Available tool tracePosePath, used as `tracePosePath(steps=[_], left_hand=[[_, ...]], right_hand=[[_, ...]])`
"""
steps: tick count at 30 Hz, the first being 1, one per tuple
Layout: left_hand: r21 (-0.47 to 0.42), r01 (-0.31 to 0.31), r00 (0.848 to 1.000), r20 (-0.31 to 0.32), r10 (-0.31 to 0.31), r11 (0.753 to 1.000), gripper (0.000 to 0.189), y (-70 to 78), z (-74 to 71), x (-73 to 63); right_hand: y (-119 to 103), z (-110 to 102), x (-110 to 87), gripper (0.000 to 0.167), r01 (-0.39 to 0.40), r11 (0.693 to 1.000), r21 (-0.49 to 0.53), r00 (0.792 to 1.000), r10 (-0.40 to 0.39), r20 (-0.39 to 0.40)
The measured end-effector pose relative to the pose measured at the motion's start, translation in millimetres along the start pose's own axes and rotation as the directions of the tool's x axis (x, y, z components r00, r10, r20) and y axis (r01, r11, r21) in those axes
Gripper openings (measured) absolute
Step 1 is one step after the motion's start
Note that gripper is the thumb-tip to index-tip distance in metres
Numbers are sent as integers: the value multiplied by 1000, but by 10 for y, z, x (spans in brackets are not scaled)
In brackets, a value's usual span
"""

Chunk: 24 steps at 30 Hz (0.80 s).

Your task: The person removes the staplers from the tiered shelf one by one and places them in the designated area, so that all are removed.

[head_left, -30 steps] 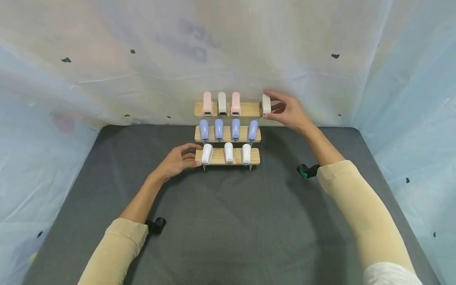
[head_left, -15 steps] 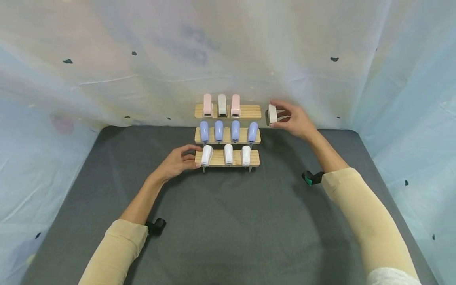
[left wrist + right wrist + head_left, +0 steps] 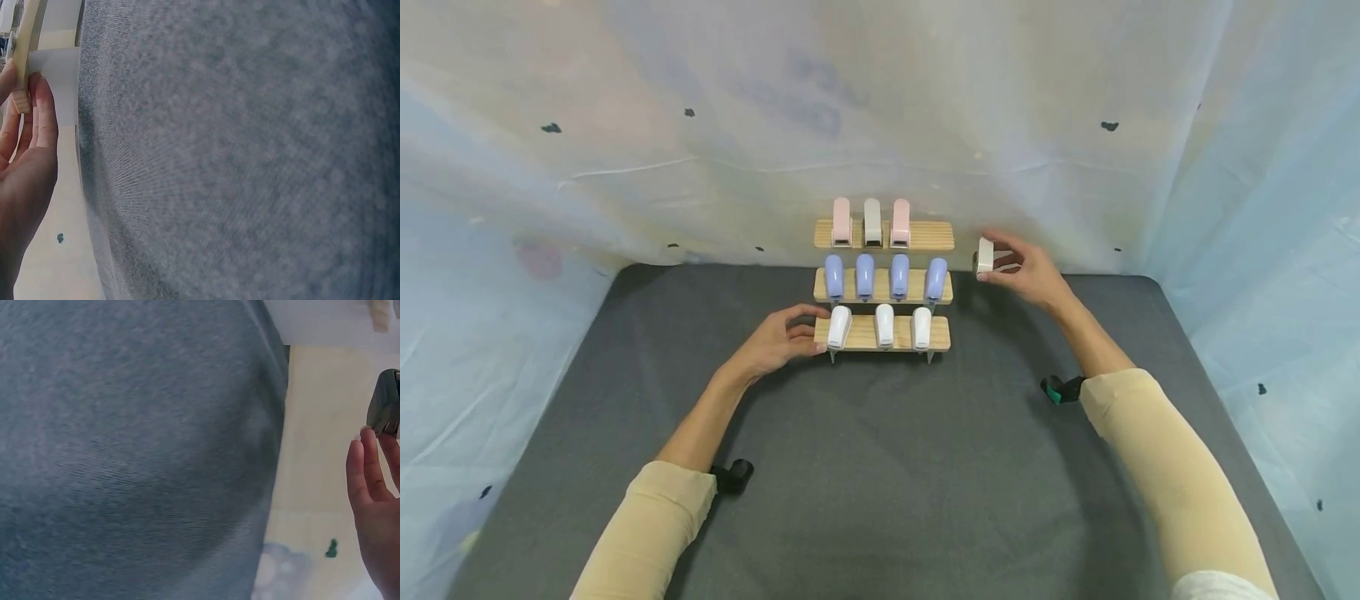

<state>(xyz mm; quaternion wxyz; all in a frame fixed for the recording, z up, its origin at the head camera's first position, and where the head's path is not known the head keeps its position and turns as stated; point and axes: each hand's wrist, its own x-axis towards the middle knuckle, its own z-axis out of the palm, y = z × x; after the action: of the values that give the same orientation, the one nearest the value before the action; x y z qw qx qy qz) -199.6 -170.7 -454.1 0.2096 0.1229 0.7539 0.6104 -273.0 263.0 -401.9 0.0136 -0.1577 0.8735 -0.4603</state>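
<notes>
My right hand point(image 3: 1030, 275) pinches a pale grey mini stapler point(image 3: 985, 257) by its ends, in the air to the right of a three-tier wooden stand. In the right wrist view that stapler point(image 3: 382, 406) shows its darker side at the fingertips. My left hand point(image 3: 777, 342) holds the left end of the stand's bottom board point(image 3: 862, 333), the board's end between thumb and fingers in the left wrist view. Three white staplers point(image 3: 884, 327) sit on this board. Several blue staplers point(image 3: 899, 277) fill the middle board point(image 3: 917, 286). Two pink staplers point(image 3: 842, 223) flank a grey one point(image 3: 872, 223) on the top board point(image 3: 934, 236).
The stand is at the back of a dark grey cloth-covered table point(image 3: 880, 467). Pale plastic sheeting point(image 3: 880, 100) hangs close behind it and along both sides. A black wrist mount point(image 3: 732, 477) sticks out from the left forearm, another point(image 3: 1062, 389) from the right.
My right hand has lifted the pale grey stapler off the right end of the top board and carried it right and toward me. The left hand keeps its hold on the bottom board.
</notes>
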Motion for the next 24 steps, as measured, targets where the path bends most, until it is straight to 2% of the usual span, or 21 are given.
tracePosePath(steps=[6, 13, 24], left_hand=[[-2, -8, 1000, 0, 8, 1000, 54, -8, 4, -13], [-4, -10, 1000, -7, 10, 1000, 53, 5, 18, -21], [2, -2, 1000, -5, 2, 1000, 54, 0, 6, -11]], right_hand=[[136, 28, -42, 74, -48, 999, -21, 999, 48, 9], [289, 121, -50, 72, -44, 998, -44, 999, 45, 15], [432, 227, -63, 73, -84, 989, -122, 996, 85, 2]])
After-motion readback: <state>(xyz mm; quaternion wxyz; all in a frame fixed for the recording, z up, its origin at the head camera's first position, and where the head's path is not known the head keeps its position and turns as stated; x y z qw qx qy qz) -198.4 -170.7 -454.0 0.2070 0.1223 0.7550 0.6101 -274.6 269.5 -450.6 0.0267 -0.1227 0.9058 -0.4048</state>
